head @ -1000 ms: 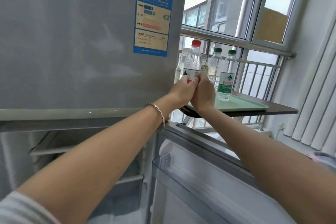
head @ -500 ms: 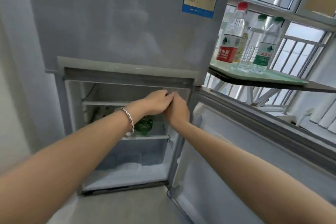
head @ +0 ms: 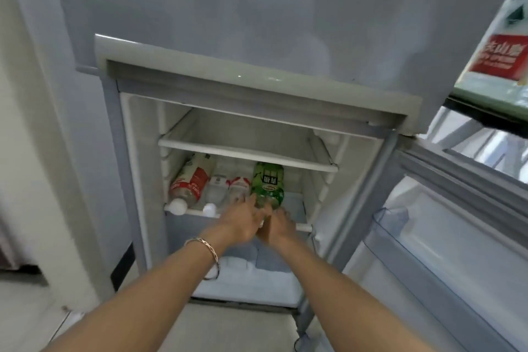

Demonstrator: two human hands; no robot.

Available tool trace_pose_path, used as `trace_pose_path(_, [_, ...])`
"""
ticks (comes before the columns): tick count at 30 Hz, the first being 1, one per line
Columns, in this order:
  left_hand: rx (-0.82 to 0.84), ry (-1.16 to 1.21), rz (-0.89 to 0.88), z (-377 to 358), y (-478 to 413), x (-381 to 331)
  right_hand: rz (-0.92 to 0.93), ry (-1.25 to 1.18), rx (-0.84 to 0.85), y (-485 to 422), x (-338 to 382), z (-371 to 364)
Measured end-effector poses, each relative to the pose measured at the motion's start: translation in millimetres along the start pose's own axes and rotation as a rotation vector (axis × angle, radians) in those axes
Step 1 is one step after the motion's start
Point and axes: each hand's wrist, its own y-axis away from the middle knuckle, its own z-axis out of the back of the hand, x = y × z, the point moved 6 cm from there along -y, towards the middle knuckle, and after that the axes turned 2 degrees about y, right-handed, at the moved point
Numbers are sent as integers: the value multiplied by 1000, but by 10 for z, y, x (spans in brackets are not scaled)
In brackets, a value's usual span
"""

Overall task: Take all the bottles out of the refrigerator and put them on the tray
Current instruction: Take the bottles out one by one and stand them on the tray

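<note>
Several bottles lie on their sides on the middle shelf (head: 304, 227) of the open lower refrigerator compartment. From the left: a red-labelled bottle (head: 190, 183), a clear bottle (head: 217, 191), another red-labelled bottle (head: 238, 188) and a green bottle (head: 267, 188). My left hand (head: 243, 220) and my right hand (head: 281, 224) reach in side by side. Their fingers are stretched out and touch the near end of the green bottle, whose cap they hide. The hands are blurred. The pale green tray (head: 485, 94) shows at the upper right, with a red-labelled bottle (head: 503, 51) standing on it.
The refrigerator door (head: 428, 251) stands open to the right, its clear door bin (head: 391, 220) close to my right arm. A white upper shelf (head: 248, 151) sits just above the bottles. The closed upper door (head: 257, 8) fills the top. A wall lies to the left.
My view has dropped from the tray to the lower compartment. Both hands moved from the tray's bottle down and into the compartment, reaching the green bottle.
</note>
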Motion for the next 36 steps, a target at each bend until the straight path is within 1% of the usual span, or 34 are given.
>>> trace_pose_path(3, [-26,42,14,-78,-77,154,20,52,44,-256,-8,-157])
trace_pose_path(7, [-58,56,26,-58,-102,346,11,15,67,-429,-70,-315])
trace_pose_path(9, [-65,57,44,-34,-99,423,36,68,0,-421,-71,-311])
trace_pose_path(11, [-80,78,70,4,-82,470,58,203,-117,-330,-44,-247])
trace_pose_path(13, [-79,91,77,35,-45,459,84,281,-234,-199,-6,-143])
trace_pose_path(16, [-79,113,63,107,16,368,181,342,-409,-8,88,148])
trace_pose_path(18, [-84,117,58,165,70,276,239,349,-446,122,144,381])
trace_pose_path(23, [-47,64,-7,367,310,-138,318,309,-443,604,239,945])
trace_pose_path(28, [1,65,-173,465,247,-518,396,273,-391,1197,383,1500])
trace_pose_path(30, [31,20,-274,653,649,-877,413,283,-371,1392,421,1699])
trace_pose_path(32, [44,60,-296,799,849,-1046,423,278,-362,1577,442,1918])
trace_pose_path(34, [15,119,-325,1016,975,-1206,441,265,-380,1770,460,2179])
trace_pose_path(36, [-15,125,-373,1232,1110,-1414,440,212,-442,1984,445,2516])
